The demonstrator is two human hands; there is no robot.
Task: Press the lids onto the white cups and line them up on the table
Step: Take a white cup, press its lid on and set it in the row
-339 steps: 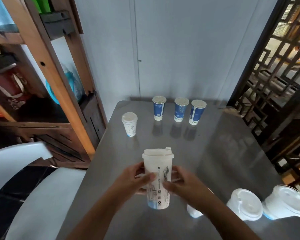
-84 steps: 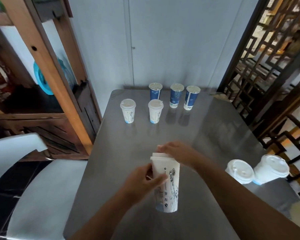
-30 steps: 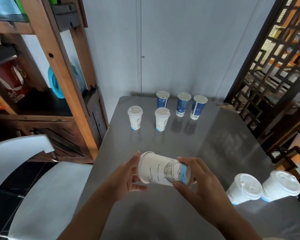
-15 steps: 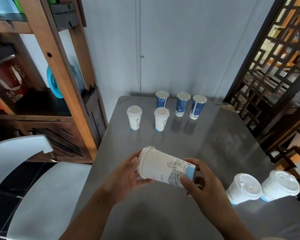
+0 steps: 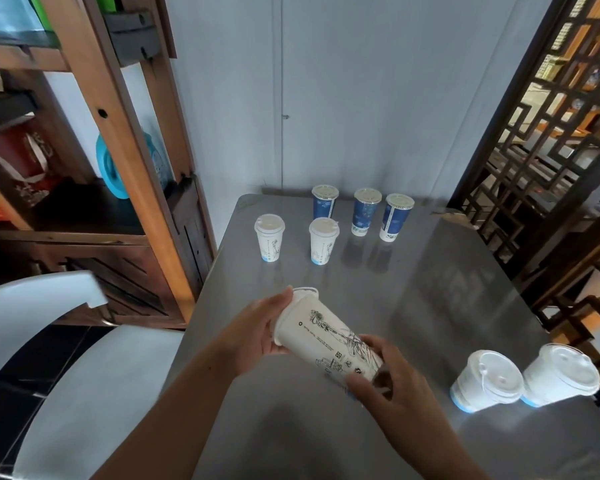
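Both hands hold 1 tall white cup [image 5: 326,341] tilted on its side above the near tabletop [image 5: 447,306], lid end up-left, base down-right. Left hand [image 5: 253,334] grip wraps the lid [image 5: 303,293] & rim; right hand [image 5: 392,386] grip is clenched round the base. 2 lidded white cups [image 5: 270,237] [image 5: 323,240] stand side by side farther back, w/ 3 blue cups [image 5: 361,211] in a row behind them. 2 wider lidded cups [image 5: 489,381] [image 5: 558,375] sit touching at the near right edge.
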